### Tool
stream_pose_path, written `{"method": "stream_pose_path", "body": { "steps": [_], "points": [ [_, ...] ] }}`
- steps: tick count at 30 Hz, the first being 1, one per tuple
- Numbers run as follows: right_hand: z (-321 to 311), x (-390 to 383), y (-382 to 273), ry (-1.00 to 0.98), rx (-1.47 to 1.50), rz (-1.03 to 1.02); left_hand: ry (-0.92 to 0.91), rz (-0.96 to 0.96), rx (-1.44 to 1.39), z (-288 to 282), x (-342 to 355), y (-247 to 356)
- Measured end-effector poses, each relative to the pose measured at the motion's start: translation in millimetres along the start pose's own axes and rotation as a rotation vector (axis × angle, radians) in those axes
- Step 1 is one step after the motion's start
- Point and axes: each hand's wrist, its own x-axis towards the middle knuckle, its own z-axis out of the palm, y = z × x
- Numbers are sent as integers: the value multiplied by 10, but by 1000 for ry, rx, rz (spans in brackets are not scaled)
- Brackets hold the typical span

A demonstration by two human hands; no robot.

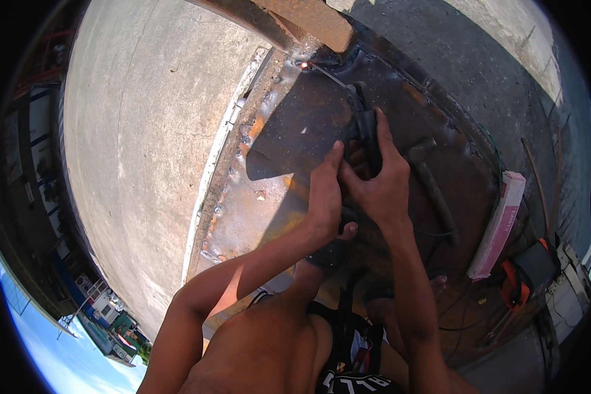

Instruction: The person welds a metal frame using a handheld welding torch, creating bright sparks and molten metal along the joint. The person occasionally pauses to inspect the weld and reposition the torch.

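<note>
My right hand (382,180) wraps round a black electrode holder (369,138) above a rusty steel plate (374,82). My left hand (326,190) is closed against the near side of the same holder, its fingertips partly hidden. A thin welding rod (329,74) runs from the holder's jaws up and to the left. At its tip a small orange glow (303,65) shows by the foot of a rusty steel beam (318,23). A hammer (433,187) lies on the plate to the right of my right hand.
A long pink and white box (498,226) lies at the right, near an orange and black machine (528,274). Cables trail by my feet. A weld-marked edge (226,141) borders the plate on the left, with concrete (151,111) beyond. Two thin rods (537,177) lie far right.
</note>
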Motion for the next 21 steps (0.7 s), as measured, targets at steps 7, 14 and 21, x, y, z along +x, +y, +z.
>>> {"method": "stream_pose_path", "body": {
  "steps": [7, 14, 21],
  "points": [
    [-19, 3, 5, 15, 8, -14, 12, -27, 13, 24, -14, 14],
    [33, 44, -5, -18, -27, -20, 116, -10, -103, 65, -20, 46],
    [67, 67, 12, -17, -40, -47, 106, 3, -119, 40, -1, 46]
  ]
}}
